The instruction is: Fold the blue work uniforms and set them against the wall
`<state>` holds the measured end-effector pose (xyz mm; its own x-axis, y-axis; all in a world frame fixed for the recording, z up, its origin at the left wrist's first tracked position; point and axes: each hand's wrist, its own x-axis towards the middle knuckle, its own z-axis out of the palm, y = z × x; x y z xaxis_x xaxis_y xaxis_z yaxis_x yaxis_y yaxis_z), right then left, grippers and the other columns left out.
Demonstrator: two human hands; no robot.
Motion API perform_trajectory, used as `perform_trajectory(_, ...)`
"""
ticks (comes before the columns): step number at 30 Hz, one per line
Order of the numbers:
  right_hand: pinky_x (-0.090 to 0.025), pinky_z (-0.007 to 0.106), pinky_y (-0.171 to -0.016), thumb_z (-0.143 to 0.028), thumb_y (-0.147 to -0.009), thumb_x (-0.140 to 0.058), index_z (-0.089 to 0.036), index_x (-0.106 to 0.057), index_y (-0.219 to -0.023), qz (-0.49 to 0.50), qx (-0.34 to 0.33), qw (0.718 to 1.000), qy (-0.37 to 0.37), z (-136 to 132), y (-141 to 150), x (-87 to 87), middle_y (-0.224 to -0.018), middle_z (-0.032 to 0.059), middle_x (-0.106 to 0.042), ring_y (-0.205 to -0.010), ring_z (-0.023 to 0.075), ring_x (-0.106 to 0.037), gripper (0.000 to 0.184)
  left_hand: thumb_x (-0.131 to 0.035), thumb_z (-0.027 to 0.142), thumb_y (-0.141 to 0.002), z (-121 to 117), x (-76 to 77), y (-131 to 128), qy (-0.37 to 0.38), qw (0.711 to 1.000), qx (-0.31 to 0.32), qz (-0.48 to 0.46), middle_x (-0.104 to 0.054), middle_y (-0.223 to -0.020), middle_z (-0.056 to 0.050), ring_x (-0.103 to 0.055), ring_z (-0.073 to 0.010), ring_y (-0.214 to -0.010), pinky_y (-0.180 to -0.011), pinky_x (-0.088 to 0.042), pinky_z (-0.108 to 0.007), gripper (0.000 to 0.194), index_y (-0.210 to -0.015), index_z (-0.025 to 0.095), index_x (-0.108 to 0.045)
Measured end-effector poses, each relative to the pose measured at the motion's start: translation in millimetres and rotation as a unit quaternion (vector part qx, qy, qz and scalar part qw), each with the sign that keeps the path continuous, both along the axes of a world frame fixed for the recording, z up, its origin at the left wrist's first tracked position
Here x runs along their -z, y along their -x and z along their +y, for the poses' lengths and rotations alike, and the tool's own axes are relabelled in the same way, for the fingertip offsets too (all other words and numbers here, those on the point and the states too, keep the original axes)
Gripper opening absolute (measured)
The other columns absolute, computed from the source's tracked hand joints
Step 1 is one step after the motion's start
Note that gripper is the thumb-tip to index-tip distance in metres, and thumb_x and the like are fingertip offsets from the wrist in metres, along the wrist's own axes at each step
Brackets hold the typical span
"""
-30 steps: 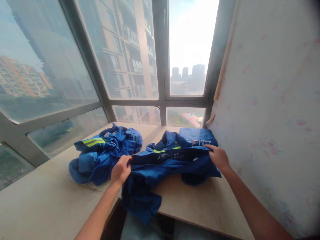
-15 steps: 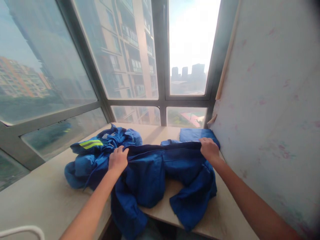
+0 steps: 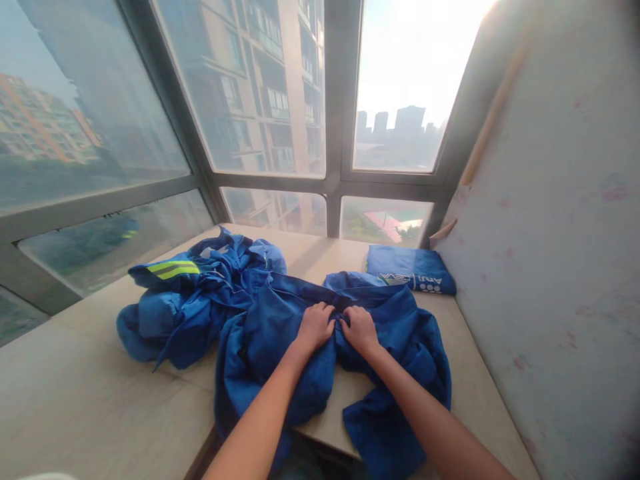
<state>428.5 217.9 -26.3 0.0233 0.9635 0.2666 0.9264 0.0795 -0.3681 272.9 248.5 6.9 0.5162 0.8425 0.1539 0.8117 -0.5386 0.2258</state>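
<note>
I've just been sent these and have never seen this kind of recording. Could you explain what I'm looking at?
There's no machine: a person works with bare hands. Every picture comes from one camera on their head, looking forward and down, so the arms enter from below.

On the pale surface by the windows, a blue garment with legs lies spread, partly hanging over the front edge. The left hand and right hand meet at the middle of its upper part; whether they grip or only touch it is hard to tell.

To the left is crumpled blue clothing with a yellow-green striped band. Back right lies a folded blue bundle with white lettering.
</note>
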Motion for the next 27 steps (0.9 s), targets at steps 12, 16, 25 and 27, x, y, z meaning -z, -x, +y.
perform_trajectory(12,-0.034,0.027,-0.075,-0.020,-0.093,-0.055,-0.020,-0.066,-0.091,0.040,-0.094,0.993,-0.055,-11.7,-11.3,42.4,-0.085,0.0026,-0.069,-0.083,0.0180,-0.059,0.011,-0.055,0.027,-0.093,1.9,42.4,1.8,0.022,1.000,0.011,-0.010,-0.064,-0.110,-0.010,-0.056,-0.0274,-0.107,-0.092,-0.044,-0.041,0.027,-0.114,0.022,-0.071)
perform_trajectory(16,-0.033,0.026,-0.075,-0.020,-0.093,-0.054,-0.020,-0.066,-0.087,0.031,-0.090,0.994,-0.050,-13.0,-10.9,41.3,-0.084,0.0033,-0.068,-0.083,0.0179,-0.059,0.014,-0.055,0.027,-0.093,3.8,43.5,-1.4,0.020,1.000,0.009,-0.014,-0.066,-0.110,-0.010,-0.057,-0.0275,-0.107,-0.092,-0.044,-0.042,0.027,-0.113,0.023,-0.072)
perform_trajectory(25,-0.032,0.027,-0.077,-0.020,-0.099,-0.045,-0.019,-0.065,-0.085,-0.027,-0.102,0.994,-0.024,-17.9,-9.4,28.2,-0.084,0.0051,-0.068,-0.085,0.0192,-0.057,0.024,-0.054,0.027,-0.093,2.7,38.6,-5.4,0.032,0.999,-0.002,-0.019,-0.067,-0.110,-0.009,-0.059,-0.0270,-0.108,-0.093,-0.045,-0.041,0.028,-0.114,0.025,-0.073)
perform_trajectory(27,-0.032,0.027,-0.076,-0.019,-0.099,-0.044,-0.019,-0.065,-0.083,-0.042,-0.110,0.993,-0.024,-16.3,-8.3,22.3,-0.082,0.0052,-0.066,-0.083,0.0193,-0.056,0.027,-0.055,0.028,-0.093,1.1,37.6,-6.8,0.036,0.999,-0.006,-0.016,-0.068,-0.110,-0.008,-0.059,-0.0259,-0.108,-0.094,-0.045,-0.040,0.029,-0.115,0.027,-0.073)
